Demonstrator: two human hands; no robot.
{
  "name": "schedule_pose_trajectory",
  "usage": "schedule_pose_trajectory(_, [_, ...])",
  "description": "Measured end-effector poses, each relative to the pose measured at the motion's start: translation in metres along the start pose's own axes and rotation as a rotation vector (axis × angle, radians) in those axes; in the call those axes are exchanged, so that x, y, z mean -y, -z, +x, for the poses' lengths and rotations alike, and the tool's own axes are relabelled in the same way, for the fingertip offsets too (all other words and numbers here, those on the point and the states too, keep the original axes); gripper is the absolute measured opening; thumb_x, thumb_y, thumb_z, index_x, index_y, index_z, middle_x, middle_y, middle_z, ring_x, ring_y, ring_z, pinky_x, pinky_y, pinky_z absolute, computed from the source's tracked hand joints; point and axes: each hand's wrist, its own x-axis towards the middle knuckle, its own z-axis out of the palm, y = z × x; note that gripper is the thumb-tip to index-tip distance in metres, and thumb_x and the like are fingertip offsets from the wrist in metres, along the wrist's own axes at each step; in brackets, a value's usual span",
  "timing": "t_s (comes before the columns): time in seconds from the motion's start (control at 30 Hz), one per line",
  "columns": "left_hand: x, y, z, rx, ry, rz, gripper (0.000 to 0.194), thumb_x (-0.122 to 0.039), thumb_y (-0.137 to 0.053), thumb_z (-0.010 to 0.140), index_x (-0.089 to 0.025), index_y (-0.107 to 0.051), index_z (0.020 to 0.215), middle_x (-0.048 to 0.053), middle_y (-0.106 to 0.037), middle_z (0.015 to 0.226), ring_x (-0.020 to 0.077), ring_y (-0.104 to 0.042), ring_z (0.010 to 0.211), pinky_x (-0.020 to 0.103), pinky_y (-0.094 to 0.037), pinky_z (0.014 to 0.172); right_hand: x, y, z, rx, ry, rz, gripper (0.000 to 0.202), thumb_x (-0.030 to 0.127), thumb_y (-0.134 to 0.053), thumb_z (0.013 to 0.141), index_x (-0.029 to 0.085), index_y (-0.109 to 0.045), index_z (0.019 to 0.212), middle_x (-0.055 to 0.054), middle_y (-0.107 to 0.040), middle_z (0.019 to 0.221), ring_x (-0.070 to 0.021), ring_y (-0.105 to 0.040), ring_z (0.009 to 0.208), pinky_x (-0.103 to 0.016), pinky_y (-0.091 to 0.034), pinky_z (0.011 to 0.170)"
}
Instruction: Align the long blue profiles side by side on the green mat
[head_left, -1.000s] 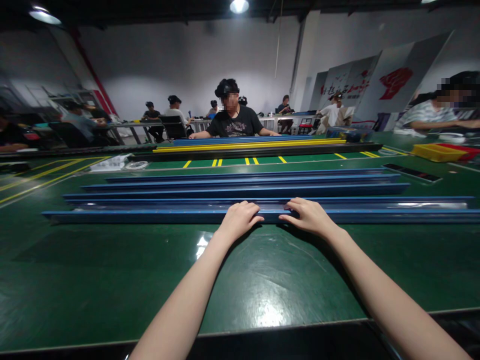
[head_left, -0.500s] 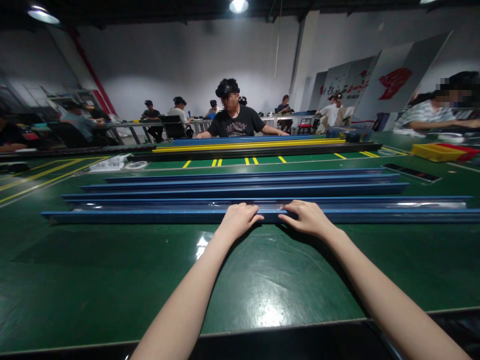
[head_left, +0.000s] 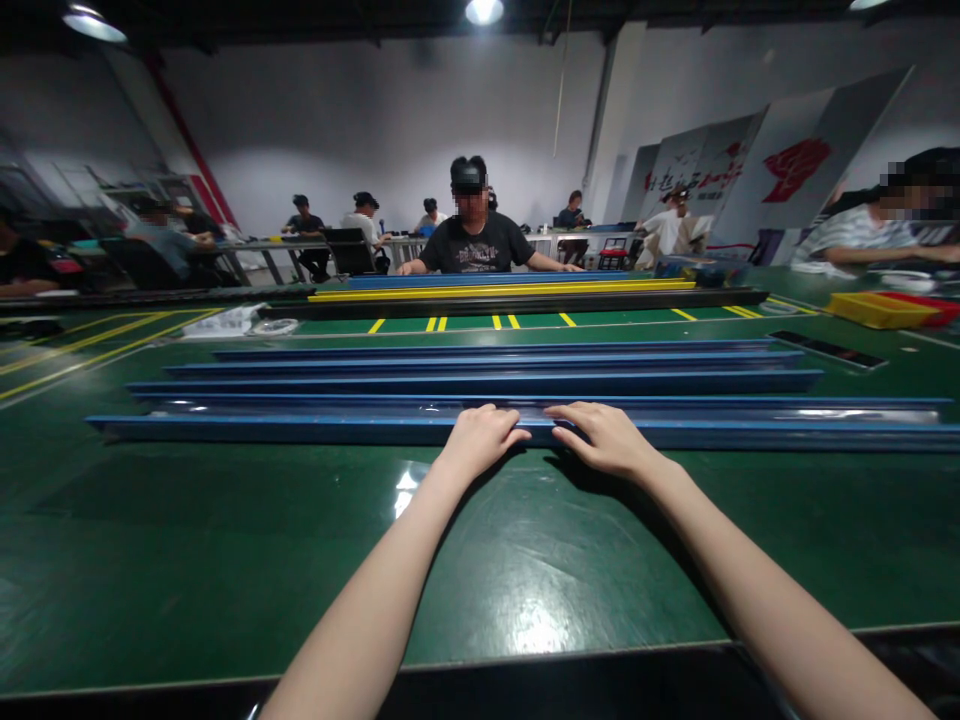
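A long blue channel-shaped rail (head_left: 262, 430) lies crosswise in front of me, its trough facing up with shiny clear patches inside. My left hand (head_left: 484, 432) is closed over its near wall, fingers inside the trough and thumb on the front side. A short gap to the right, my right hand (head_left: 604, 438) straddles the same wall, fingers reaching over it and thumb in front. The fingertips of both hands are partly hidden. Just behind lie more blue rails (head_left: 480, 380), parallel to the near one.
The green table (head_left: 225, 560) has yellow tape marks (head_left: 439, 324). Farther back lie a yellow rail (head_left: 510, 291) and a black rail (head_left: 540, 302), with a co-worker (head_left: 472, 240) behind them. At right are a dark phone-like slab (head_left: 829, 350) and a yellow tray (head_left: 877, 310).
My right hand has shifted slightly left along the rail, closer to my left hand. The left hand keeps its place on the rail. The view has tilted a little.
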Motion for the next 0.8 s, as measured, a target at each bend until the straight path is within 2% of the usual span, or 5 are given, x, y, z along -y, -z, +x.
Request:
schedule_pose_trajectory(0.17, [0.000,-0.001,0.000,-0.010,0.008,-0.009,0.029,-0.043,-0.038,0.085,-0.020,-0.055,0.083,0.003,-0.063,0.082,0.0162,-0.056,0.078,0.023,-0.039,0.061,0.000,-0.002,0.001,0.006,0.008,-0.055,0.040,0.039,-0.030,0.086,0.018,-0.058,0.104,-0.008,-0.064,0.099,-0.0182,-0.057,0.090,-0.029,-0.041,0.075])
schedule_pose_trajectory(0.3, [0.000,-0.003,0.000,-0.018,0.020,-0.014,0.030,-0.044,-0.038,0.084,-0.020,-0.055,0.082,0.003,-0.063,0.082,0.0161,-0.056,0.078,0.023,-0.039,0.062,-0.006,-0.001,0.001,-0.162,0.003,-0.090,0.035,0.034,-0.031,0.086,0.018,-0.061,0.095,-0.008,-0.064,0.096,-0.0177,-0.055,0.090,-0.030,-0.039,0.077])
schedule_pose_trajectory(0.4, [0.000,-0.003,0.000,-0.026,0.015,-0.018,0.030,-0.044,-0.038,0.085,-0.020,-0.055,0.083,0.003,-0.063,0.083,0.0160,-0.055,0.079,0.023,-0.039,0.063,-0.011,-0.002,0.002,-0.273,-0.063,-0.141,0.036,0.034,-0.031,0.086,0.017,-0.058,0.102,-0.008,-0.060,0.107,-0.0187,-0.050,0.100,-0.032,-0.035,0.083])
schedule_pose_trajectory(0.6, [0.000,-0.005,-0.001,-0.043,-0.001,-0.014,0.029,-0.043,-0.038,0.085,-0.019,-0.054,0.083,0.003,-0.062,0.084,0.0166,-0.055,0.080,0.024,-0.040,0.064,-0.016,-0.008,0.007,-0.086,-0.193,-0.245,0.045,0.039,-0.022,0.088,0.016,-0.057,0.102,-0.009,-0.063,0.100,-0.0182,-0.055,0.090,-0.031,-0.034,0.077])
schedule_pose_trajectory(0.8, [0.001,-0.007,-0.002,-0.058,-0.007,-0.019,0.029,-0.044,-0.040,0.084,-0.018,-0.053,0.086,0.004,-0.061,0.087,0.0164,-0.055,0.082,0.024,-0.039,0.067,-0.014,-0.006,0.008,-0.100,-0.227,-0.254,0.042,0.038,-0.023,0.087,0.019,-0.060,0.095,-0.008,-0.065,0.094,-0.0167,-0.056,0.087,-0.029,-0.033,0.075])
